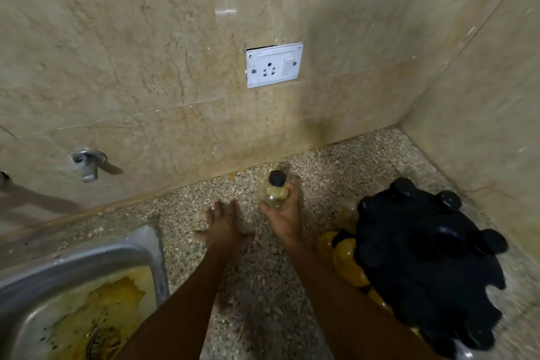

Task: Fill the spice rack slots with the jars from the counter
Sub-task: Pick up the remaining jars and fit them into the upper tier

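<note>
My right hand (285,218) grips a small clear jar (273,193) with a black lid and yellowish spice inside, held just above the speckled counter (257,286) near the back wall. Left of it, my left hand (223,226) hovers over the counter with relaxed fingers and holds nothing. The black round spice rack (429,269) stands at the right, several black-lidded jars seated in its slots. Yellow-filled jars (347,263) show at its left side, partly hidden by the rack.
A steel sink (73,272) with yellow stains fills the lower left. A wall tap fitting (87,162) sits above it. A white socket plate (274,65) is on the back wall. A side wall closes in the corner behind the rack.
</note>
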